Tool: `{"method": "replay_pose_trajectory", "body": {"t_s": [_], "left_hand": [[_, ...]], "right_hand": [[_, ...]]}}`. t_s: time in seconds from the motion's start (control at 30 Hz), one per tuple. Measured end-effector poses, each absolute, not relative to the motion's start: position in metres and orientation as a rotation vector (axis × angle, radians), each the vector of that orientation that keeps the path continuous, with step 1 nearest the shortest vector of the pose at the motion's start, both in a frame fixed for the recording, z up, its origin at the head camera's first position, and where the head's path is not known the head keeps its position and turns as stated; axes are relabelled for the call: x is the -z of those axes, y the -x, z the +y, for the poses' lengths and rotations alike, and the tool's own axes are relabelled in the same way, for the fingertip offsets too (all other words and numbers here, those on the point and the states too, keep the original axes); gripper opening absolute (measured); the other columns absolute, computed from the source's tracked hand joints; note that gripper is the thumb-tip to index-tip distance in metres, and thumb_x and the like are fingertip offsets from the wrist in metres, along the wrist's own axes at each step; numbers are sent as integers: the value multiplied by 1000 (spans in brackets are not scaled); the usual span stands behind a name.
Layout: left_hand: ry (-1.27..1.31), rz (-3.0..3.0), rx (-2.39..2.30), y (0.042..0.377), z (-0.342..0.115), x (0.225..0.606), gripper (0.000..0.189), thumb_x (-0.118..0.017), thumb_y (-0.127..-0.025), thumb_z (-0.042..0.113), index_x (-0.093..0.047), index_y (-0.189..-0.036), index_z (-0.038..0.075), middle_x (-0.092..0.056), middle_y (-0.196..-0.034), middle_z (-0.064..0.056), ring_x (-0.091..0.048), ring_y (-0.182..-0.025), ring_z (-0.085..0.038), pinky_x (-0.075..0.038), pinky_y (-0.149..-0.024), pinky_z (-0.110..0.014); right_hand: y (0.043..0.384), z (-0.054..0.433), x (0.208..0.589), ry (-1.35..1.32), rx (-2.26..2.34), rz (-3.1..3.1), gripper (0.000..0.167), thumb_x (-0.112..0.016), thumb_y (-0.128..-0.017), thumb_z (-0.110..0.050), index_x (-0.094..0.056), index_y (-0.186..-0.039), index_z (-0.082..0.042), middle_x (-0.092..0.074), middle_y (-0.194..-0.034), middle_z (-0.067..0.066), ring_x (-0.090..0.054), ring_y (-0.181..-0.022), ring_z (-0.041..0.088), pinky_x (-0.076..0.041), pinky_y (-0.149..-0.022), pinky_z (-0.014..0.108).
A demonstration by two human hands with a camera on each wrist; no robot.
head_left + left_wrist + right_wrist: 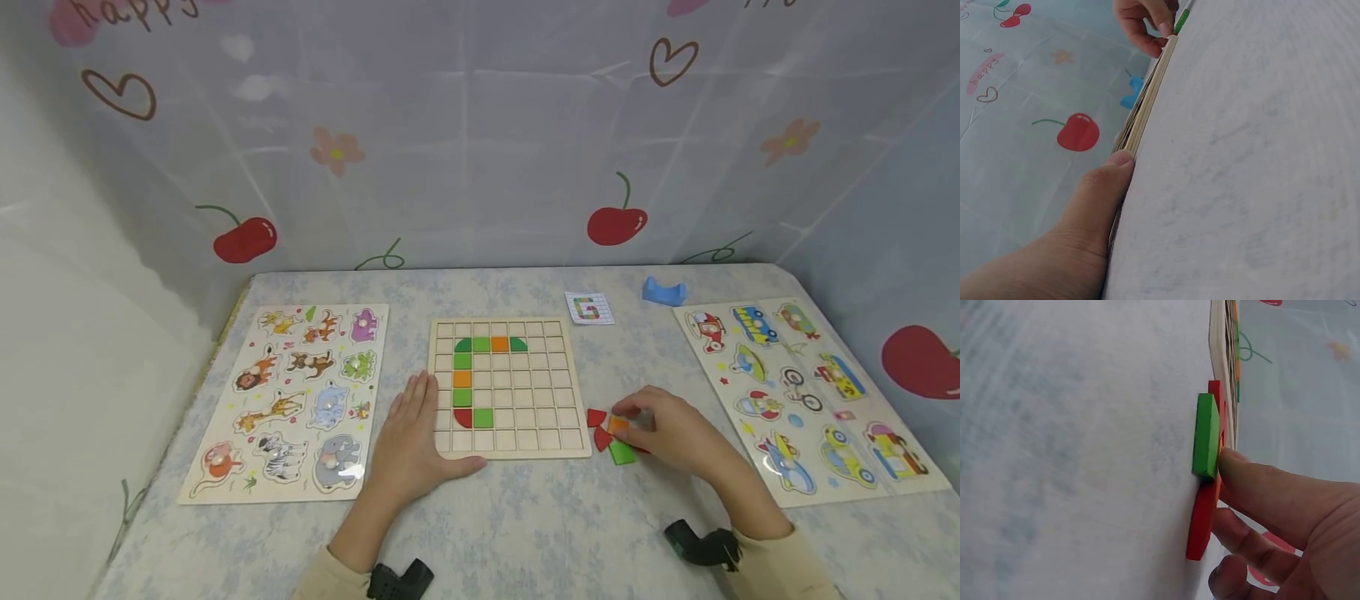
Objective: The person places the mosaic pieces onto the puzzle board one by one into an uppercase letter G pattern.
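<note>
A wooden grid board (525,392) lies on the table, with green, orange and red tiles set in its left and upper squares. My left hand (408,442) rests flat at the board's lower left corner, fingers straight along the left side and thumb by the near edge. Right of the board, my right hand (675,433) pinches an orange square tile (617,425) between thumb and fingers. Around it lie a green square tile (1207,434) and several red quarter-round tiles (596,417), one partly under the fingers.
A small pattern card (589,308) and a blue plastic piece (664,292) lie behind. An animal puzzle board (300,433) lies to the left and a vehicle puzzle board (817,433) to the right. A printed cloth (465,167) hangs at the table's far edge.
</note>
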State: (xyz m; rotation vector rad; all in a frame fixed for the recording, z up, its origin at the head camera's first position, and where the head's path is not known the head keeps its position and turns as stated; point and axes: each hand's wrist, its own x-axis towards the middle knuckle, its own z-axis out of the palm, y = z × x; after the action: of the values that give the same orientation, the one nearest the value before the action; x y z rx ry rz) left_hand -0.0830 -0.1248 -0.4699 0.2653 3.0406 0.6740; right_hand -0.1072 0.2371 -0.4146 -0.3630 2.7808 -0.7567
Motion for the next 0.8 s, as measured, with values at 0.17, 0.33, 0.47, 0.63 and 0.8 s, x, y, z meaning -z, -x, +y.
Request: {"method": "replay_pose_trajectory", "body": {"t_s": [0.17, 0.33, 0.47, 0.63, 0.8], "left_hand": [[-272, 3049, -666, 83, -125, 471, 137, -66, -63, 86, -12, -159, 5, -10, -168, -11, -7, -156, -25, -13, -127, -44], [-275, 3048, -656, 83, -125, 471, 136, -66, -63, 85, -12, -159, 5, -10, -168, -10, -8, -156, -24, -13, -127, -44], [-270, 3039, -660, 84, -125, 470, 137, -67, -63, 85, -12, -159, 4, -9, -168, -11, -7, -156, -24, -13, -127, -44], [-273, 3042, -663, 84, -125, 471, 137, -67, -63, 85, -11, -159, 4, -9, -168, -11, -7, -156, -24, -13, -127, -43], [-269, 3041, -674, 83, -125, 471, 138, -67, -63, 85, -12, -159, 5, -9, -168, -11, -7, -156, -24, -13, -127, -43]], "right_hand": [[108, 238, 417, 343, 804, 2750, 19, -77, -86, -20, -69, -103, -15, -63, -99, 0, -54, -83, 16, -48, -71, 29], [112, 237, 418, 314, 887, 2691, 18, -74, -89, -17, -60, -101, -15, -59, -92, 1, -49, -68, 15, -43, -56, 22], [117, 232, 416, 324, 964, 2678, 19, -73, -90, -17, -60, -104, -15, -60, -96, 3, -50, -69, 16, -45, -54, 23], [124, 209, 417, 379, 1043, 2635, 17, -71, -92, -16, -60, -105, -17, -61, -96, 3, -50, -63, 17, -45, -49, 25], [126, 176, 419, 443, 1088, 2586, 15, -71, -92, -19, -61, -104, -19, -62, -93, -1, -50, -61, 14, -44, -51, 25]]}}
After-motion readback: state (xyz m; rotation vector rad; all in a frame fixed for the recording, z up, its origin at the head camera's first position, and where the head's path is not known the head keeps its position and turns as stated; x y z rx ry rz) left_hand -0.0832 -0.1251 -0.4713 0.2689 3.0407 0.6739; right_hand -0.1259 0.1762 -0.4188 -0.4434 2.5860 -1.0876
